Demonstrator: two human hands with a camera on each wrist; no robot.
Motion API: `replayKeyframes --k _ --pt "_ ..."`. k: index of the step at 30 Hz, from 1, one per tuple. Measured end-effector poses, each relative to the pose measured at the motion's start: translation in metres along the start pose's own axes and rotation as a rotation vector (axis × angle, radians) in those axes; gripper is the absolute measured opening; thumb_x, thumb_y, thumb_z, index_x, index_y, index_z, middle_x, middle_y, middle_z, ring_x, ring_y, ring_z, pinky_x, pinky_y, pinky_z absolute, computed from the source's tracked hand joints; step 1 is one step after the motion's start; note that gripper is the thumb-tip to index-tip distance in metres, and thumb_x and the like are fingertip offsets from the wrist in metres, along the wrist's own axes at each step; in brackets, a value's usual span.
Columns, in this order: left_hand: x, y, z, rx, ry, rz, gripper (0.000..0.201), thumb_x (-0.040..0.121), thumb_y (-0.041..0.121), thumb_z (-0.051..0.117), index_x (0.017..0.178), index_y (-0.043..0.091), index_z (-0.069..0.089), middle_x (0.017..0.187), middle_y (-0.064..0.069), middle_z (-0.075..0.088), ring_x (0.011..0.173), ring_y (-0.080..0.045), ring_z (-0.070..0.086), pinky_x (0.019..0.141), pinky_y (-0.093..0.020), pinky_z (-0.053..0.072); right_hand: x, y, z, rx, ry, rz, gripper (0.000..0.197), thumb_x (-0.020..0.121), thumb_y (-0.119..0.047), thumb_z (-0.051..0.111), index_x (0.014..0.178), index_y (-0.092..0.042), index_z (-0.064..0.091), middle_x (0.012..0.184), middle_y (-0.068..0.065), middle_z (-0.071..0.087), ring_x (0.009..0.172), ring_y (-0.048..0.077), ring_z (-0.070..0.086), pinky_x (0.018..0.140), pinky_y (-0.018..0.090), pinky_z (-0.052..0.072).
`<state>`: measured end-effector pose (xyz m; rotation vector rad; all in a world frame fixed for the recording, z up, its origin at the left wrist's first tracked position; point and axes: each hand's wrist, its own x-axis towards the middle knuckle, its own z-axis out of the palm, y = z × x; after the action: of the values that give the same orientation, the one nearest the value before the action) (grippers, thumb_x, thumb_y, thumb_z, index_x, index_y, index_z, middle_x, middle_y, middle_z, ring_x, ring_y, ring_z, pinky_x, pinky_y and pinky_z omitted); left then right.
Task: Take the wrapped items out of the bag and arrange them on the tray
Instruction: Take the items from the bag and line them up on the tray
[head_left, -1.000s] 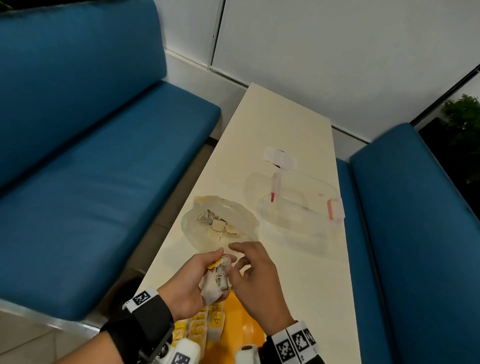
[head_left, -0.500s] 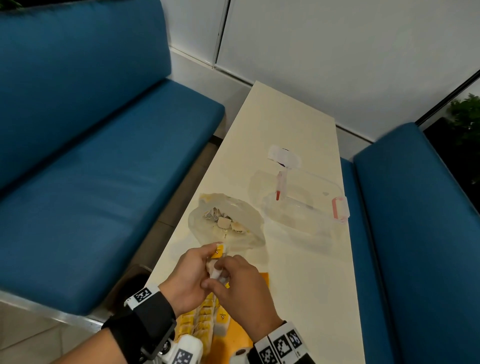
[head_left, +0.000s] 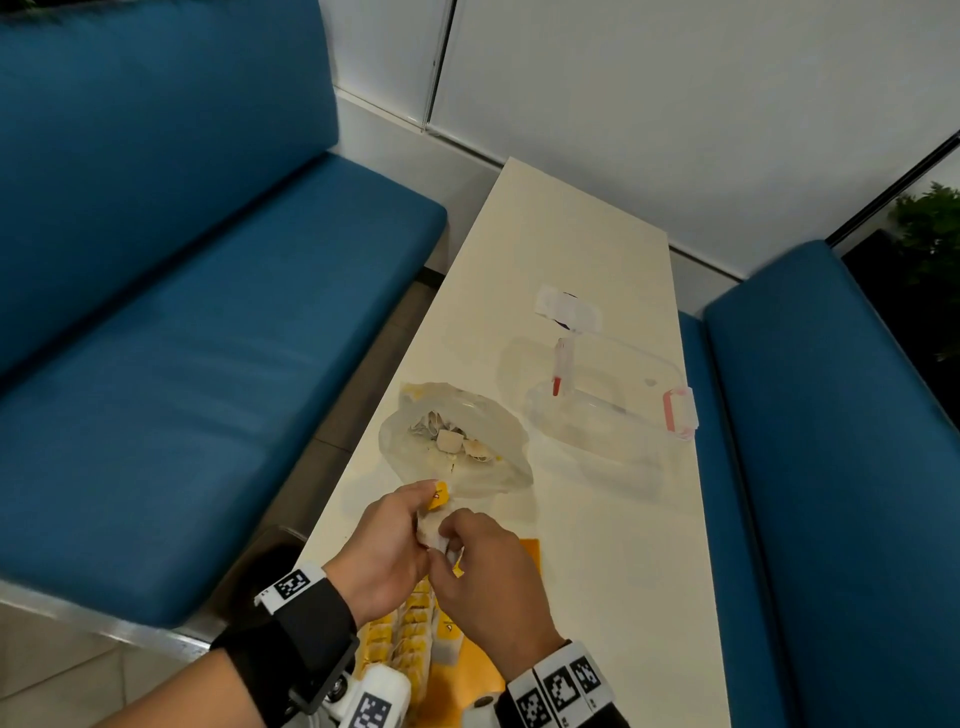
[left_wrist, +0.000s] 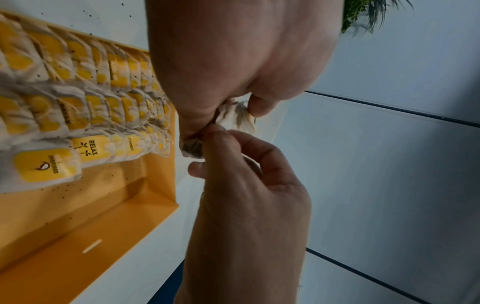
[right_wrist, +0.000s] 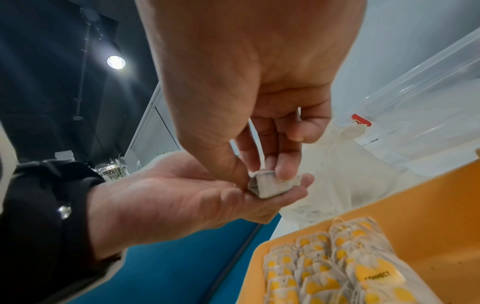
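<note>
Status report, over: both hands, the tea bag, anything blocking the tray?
Left hand cradles tea bag, right hand pinches it. Above yellow tray, rows already laid. Plastic bag beyond, more inside. Nothing blocking.

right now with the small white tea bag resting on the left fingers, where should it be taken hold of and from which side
Take the small white paper tea bag by its folded top edge, from above. It is cradled on the left grip's fingers, so only the upper edge is free; the right grip pinches there, thumb and forefinger on opposite sides.
</note>
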<state>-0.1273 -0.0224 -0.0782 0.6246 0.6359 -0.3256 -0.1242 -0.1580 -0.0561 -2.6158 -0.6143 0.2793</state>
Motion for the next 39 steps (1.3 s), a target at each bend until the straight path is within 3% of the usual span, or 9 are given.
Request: replayKeyframes --k 4,9,13,17,20,23,26,34,39 --pt "0.001 0.000 -0.001 0.002 -0.051 -0.016 0.024 0.099 0.022 0.055 0.110 0.004 0.066 0.096 -0.019 0.067 0.082 -0.033 0.067 0.068 -0.041 0.059 -0.001 0.002 -0.001 0.041 -0.012 0.007 0.028 0.087 -0.041 0.057 0.112 -0.030 0.053 0.102 -0.012 0.060 0.093 0.009 0.059 0.078 0.027 0.052" --pt "0.005 0.002 -0.004 0.018 -0.020 -0.018 0.015 0.096 0.022 0.059 0.105 0.010 0.061 0.090 -0.014 0.061 0.073 -0.028 0.067 0.063 -0.038 0.058 -0.002 0.000 -0.005 0.034 0.025 0.025 0.022 0.089 -0.026 0.053 0.111 -0.026 0.056 0.102 -0.010 0.063 0.093 0.010 0.059 0.073 0.028 0.050" --pt "0.008 0.004 -0.009 0.023 -0.013 -0.060 0.024 0.093 0.028 0.064 0.108 0.010 0.063 0.101 -0.014 0.062 0.081 -0.029 0.066 0.073 -0.040 0.059 0.000 0.000 -0.015 0.175 0.064 0.144 0.023 0.087 -0.018 0.057 0.107 -0.028 0.062 0.094 -0.014 0.068 0.088 0.005 0.063 0.074 0.024 0.052" --pt "0.007 0.004 -0.010 0.028 -0.023 -0.045 0.020 0.093 0.027 0.064 0.102 0.010 0.069 0.096 -0.011 0.064 0.071 -0.024 0.066 0.076 -0.041 0.059 0.005 0.007 -0.023 0.413 0.085 0.277 0.027 0.082 -0.005 0.060 0.094 -0.028 0.069 0.084 -0.008 0.068 0.082 0.002 0.063 0.073 0.017 0.052" --pt "0.006 0.004 -0.011 0.049 -0.038 -0.057 0.027 0.093 0.034 0.066 0.099 0.008 0.070 0.097 -0.013 0.065 0.079 -0.026 0.064 0.076 -0.040 0.058 0.009 0.011 -0.027 0.517 0.073 0.329 0.027 0.082 0.001 0.058 0.086 -0.023 0.071 0.077 -0.002 0.069 0.067 0.004 0.064 0.063 0.021 0.052" --pt "0.009 0.002 -0.016 0.077 -0.047 -0.064 0.047 0.089 0.043 0.071 0.112 0.002 0.071 0.108 -0.017 0.066 0.098 -0.031 0.062 0.079 -0.040 0.058 0.014 0.011 -0.030 0.639 0.062 0.376 0.018 0.087 -0.003 0.060 0.081 -0.016 0.072 0.072 0.003 0.071 0.065 0.017 0.069 0.060 0.031 0.055" --pt "0.010 0.001 -0.019 0.106 -0.070 -0.052 0.062 0.086 0.047 0.074 0.129 0.004 0.066 0.119 -0.018 0.070 0.098 -0.027 0.068 0.080 -0.039 0.059 0.015 0.008 -0.035 0.711 0.028 0.355 0.005 0.087 -0.012 0.071 0.083 -0.009 0.072 0.068 0.003 0.069 0.062 0.019 0.070 0.059 0.029 0.054" --pt "0.009 0.004 -0.014 0.113 -0.105 -0.081 0.053 0.087 0.046 0.070 0.124 0.009 0.070 0.104 -0.014 0.072 0.082 -0.023 0.071 0.065 -0.033 0.056 0.020 -0.001 -0.059 0.651 0.019 0.202 0.008 0.086 -0.012 0.074 0.081 -0.006 0.071 0.065 -0.001 0.066 0.057 0.003 0.062 0.056 0.017 0.047" --pt "0.010 0.004 -0.012 0.070 -0.095 -0.116 0.038 0.090 0.047 0.066 0.111 0.016 0.074 0.103 -0.016 0.074 0.089 -0.031 0.073 0.062 -0.034 0.055 0.029 -0.003 -0.073 0.642 0.087 0.151 0.008 0.086 -0.017 0.074 0.081 -0.013 0.069 0.075 0.008 0.071 0.072 0.028 0.069 0.064 0.037 0.057"
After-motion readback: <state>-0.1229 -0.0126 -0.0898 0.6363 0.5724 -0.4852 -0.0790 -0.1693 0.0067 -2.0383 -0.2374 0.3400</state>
